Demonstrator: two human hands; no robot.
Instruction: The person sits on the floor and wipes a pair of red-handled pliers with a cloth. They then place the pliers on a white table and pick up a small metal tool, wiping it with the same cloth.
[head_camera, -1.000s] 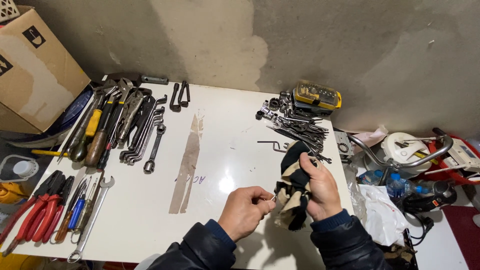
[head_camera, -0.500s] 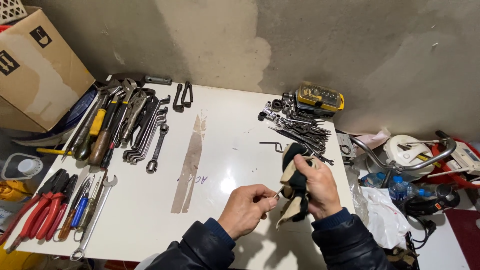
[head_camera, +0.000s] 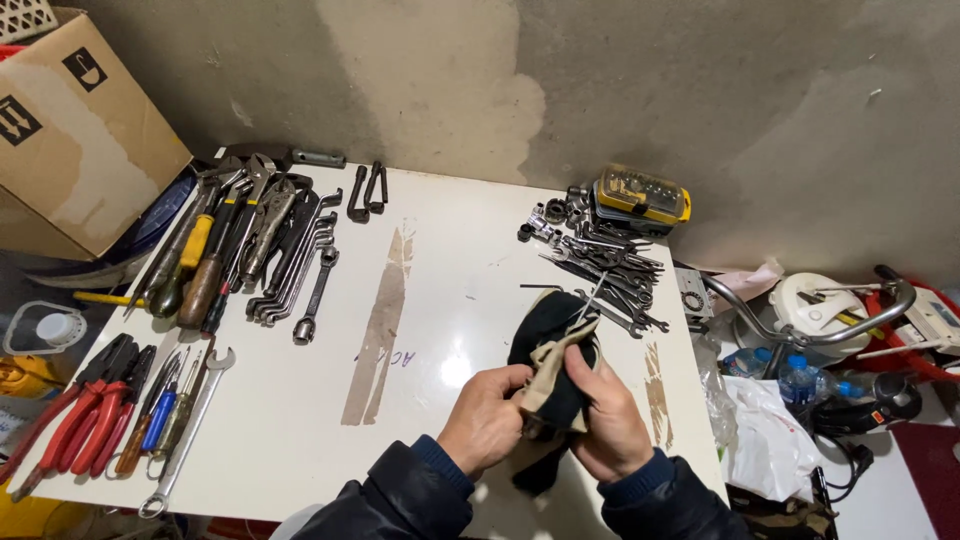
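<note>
Change since earlier: both hands have come together; the left hand (head_camera: 487, 417), which pinched a thin metal piece apart from the cloth, now presses into the rag (head_camera: 552, 372), and the right hand (head_camera: 600, 425) has dropped lower and closer to the body.
Head view, left grip: clenched on the near-left fold of the black-and-beige rag, fingertips buried in the fabric.
Head view, right grip: clenched around the rag's right side, thumb across the beige strip.
Thing in hand: a slim bright metal tool (head_camera: 588, 300), too thin to name for sure, pokes up out of the rag's top edge and tilts toward the spanner pile (head_camera: 600, 265); its lower end is hidden in the cloth.
Where it sits: held above the white bench (head_camera: 440, 300), near the front edge, right of the brown tape mark (head_camera: 378, 325).
Doing it well: judging by the bunched cloth, the wiping looks best done with one hand pinning the hidden end while the other draws the rag along the shaft, turning it so all faces get rubbed.
Care: the exposed tip points away from the body, which seems wise; keep it clear of the pile behind.
Around: pliers and screwdrivers (head_camera: 215, 250) lie at back left, red-handled pliers (head_camera: 75, 415) at front left, a yellow bit case (head_camera: 640, 195) by the wall, a cardboard box (head_camera: 75, 130) off the left edge.
</note>
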